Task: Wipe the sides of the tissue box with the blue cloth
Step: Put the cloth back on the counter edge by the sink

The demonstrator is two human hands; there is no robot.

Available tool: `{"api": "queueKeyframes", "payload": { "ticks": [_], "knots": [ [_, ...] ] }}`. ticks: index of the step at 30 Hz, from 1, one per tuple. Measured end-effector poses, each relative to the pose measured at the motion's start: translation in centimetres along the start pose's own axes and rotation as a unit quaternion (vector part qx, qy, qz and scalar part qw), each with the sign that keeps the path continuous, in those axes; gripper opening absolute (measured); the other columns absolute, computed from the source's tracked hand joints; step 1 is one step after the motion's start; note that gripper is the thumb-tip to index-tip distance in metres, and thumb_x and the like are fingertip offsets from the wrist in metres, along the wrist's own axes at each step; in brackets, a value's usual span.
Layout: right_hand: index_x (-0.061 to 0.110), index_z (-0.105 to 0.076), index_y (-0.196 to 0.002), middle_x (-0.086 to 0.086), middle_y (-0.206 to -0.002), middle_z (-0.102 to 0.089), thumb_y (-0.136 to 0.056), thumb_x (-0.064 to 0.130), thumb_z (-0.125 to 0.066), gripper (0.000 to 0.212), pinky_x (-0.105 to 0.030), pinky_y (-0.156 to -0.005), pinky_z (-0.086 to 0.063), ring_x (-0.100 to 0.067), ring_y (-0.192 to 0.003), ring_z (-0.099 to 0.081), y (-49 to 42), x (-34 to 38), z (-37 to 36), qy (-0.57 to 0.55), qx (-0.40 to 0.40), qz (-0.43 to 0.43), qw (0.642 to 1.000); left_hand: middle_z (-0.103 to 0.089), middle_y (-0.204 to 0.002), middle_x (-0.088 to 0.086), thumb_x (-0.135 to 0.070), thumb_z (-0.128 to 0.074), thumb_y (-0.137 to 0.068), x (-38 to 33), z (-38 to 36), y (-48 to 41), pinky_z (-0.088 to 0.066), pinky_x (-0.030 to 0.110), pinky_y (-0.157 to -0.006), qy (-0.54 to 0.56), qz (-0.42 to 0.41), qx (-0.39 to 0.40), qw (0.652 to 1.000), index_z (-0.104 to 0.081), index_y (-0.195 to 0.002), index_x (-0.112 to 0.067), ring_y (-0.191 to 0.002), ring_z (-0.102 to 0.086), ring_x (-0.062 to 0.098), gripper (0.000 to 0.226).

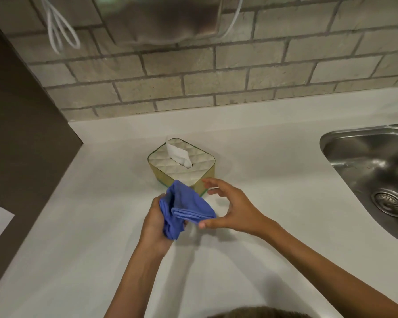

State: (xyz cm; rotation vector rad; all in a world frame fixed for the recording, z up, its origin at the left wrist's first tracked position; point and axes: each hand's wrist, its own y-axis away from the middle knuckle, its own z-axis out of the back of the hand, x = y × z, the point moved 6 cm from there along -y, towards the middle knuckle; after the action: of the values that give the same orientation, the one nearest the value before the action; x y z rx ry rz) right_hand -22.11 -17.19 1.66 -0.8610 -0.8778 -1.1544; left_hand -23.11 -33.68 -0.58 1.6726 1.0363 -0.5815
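White countertop (251, 249) runs below a brick-tiled wall (216, 74), with a steel sink (365, 164) at the right. On it sits the tissue box (182, 164), one tissue (178, 154) poking up, just beyond both hands. Left hand (154, 226) is closed around the bunched blue cloth (184, 208), whose top overlaps the box's near corner. Right hand (230, 207) is spread open, its thumb at the cloth's edge and its fingers near the box's side.
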Motion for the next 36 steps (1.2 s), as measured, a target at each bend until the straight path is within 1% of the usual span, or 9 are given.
{"api": "queueKeyframes", "payload": {
  "ticks": [2, 5, 9, 13, 17, 21, 24, 29, 36],
  "knots": [
    [0.032, -0.046, -0.13, 0.019, -0.122, -0.056, -0.053, 0.047, -0.083, 0.086, -0.005, -0.087, -0.04, 0.006, -0.106, -0.055, 1.0, 0.9, 0.3, 0.028, 0.006, 0.028, 0.999, -0.068, -0.06, 0.001, -0.027, -0.032, -0.1, 1.2, -1.8, 0.9, -0.051, 0.019, -0.055, 0.005, 0.04, 0.059, 0.997, -0.058, -0.084, -0.008, -0.062, -0.06, 0.017, 0.036],
    [0.025, -0.057, -0.12, 0.011, -0.107, -0.066, -0.066, 0.029, -0.08, 0.059, -0.008, -0.08, -0.046, 0.005, -0.093, -0.061, 2.6, 0.8, 1.7, 0.045, -0.007, 0.003, 0.999, -0.077, -0.088, 0.007, -0.048, -0.035, -0.094, 2.5, -4.0, 2.0, -0.06, 0.027, -0.068, 0.015, 0.083, 0.14, 0.987, -0.074, -0.091, -0.011, -0.077, -0.074, 0.017, 0.054],
    [0.002, -0.062, -0.102, -0.013, -0.094, -0.066, -0.088, 0.013, -0.059, 0.019, -0.031, -0.075, -0.048, -0.016, -0.082, -0.059, 5.7, -1.5, 4.9, -0.062, -0.072, -0.107, 0.99, -0.077, -0.085, 0.008, -0.05, -0.057, -0.073, 3.8, -6.9, 3.1, -0.059, 0.023, -0.06, -0.087, 0.078, 0.205, 0.972, -0.076, -0.087, -0.014, -0.071, -0.073, 0.014, 0.043],
    [0.002, -0.064, -0.101, -0.013, -0.094, -0.068, -0.089, 0.026, -0.057, 0.027, -0.028, -0.073, -0.051, -0.02, -0.084, -0.064, 10.3, -4.3, 9.4, -0.169, -0.142, -0.211, 0.952, -0.077, -0.072, -0.004, -0.022, -0.053, -0.091, 5.9, -11.2, 3.8, -0.052, 0.016, -0.05, -0.191, 0.041, 0.231, 0.953, -0.067, -0.095, -0.015, -0.064, -0.071, 0.005, 0.017],
    [0.004, -0.064, -0.094, -0.009, -0.087, -0.068, -0.089, 0.011, -0.058, 0.011, -0.013, -0.056, -0.052, -0.012, -0.073, -0.067, 16.8, -7.2, 16.5, -0.141, -0.238, -0.253, 0.927, -0.07, -0.067, 0.002, -0.017, -0.044, -0.096, 10.0, -16.7, 5.0, -0.047, 0.017, -0.045, -0.289, 0.047, 0.239, 0.926, -0.065, -0.091, -0.012, -0.054, -0.065, 0.012, 0.022],
    [0.012, -0.066, -0.083, 0.003, -0.072, -0.07, -0.083, 0.01, -0.066, 0.002, -0.012, -0.048, -0.05, 0.002, -0.055, -0.066, 24.6, -10.2, 24.2, -0.11, -0.283, -0.317, 0.898, -0.065, -0.092, 0.011, -0.01, -0.048, -0.092, 16.2, -22.3, 6.4, -0.048, 0.027, -0.062, -0.346, 0.056, 0.238, 0.906, -0.061, -0.107, -0.009, -0.08, -0.061, 0.023, 0.02],
    [0.005, -0.065, -0.087, -0.007, -0.077, -0.069, -0.078, 0.007, -0.07, 0.011, -0.012, -0.047, -0.05, -0.009, -0.061, -0.066, 29.4, -12.2, 29.1, -0.066, -0.314, -0.353, 0.879, -0.066, -0.109, 0.011, -0.006, -0.054, -0.089, 20.8, -26.5, 7.8, -0.054, 0.036, -0.077, -0.354, 0.055, 0.237, 0.903, -0.06, -0.115, -0.006, -0.096, -0.062, 0.026, 0.026],
    [-0.003, -0.064, -0.105, -0.021, -0.103, -0.067, -0.076, 0.007, -0.072, 0.032, -0.036, -0.08, -0.051, -0.035, -0.096, -0.063, 34.5, -15.5, 34.7, 0.022, -0.337, -0.398, 0.853, -0.064, -0.12, 0.022, -0.004, -0.059, -0.085, 26.6, -32.1, 9.2, -0.052, 0.049, -0.093, -0.38, 0.036, 0.216, 0.899, -0.057, -0.117, 0.004, -0.107, -0.062, 0.035, 0.033],
    [0.003, -0.062, -0.111, -0.018, -0.11, -0.066, -0.076, 0.008, -0.072, 0.037, -0.028, -0.079, -0.041, -0.031, -0.099, -0.061, 34.7, -17.8, 36.3, 0.188, -0.279, -0.405, 0.85, -0.065, -0.111, 0.017, -0.012, -0.065, -0.08, 28.1, -33.6, 10.0, -0.042, 0.023, -0.073, -0.533, -0.107, 0.152, 0.825, -0.06, -0.109, -0.001, -0.097, -0.063, 0.028, 0.031]
  ]
}}
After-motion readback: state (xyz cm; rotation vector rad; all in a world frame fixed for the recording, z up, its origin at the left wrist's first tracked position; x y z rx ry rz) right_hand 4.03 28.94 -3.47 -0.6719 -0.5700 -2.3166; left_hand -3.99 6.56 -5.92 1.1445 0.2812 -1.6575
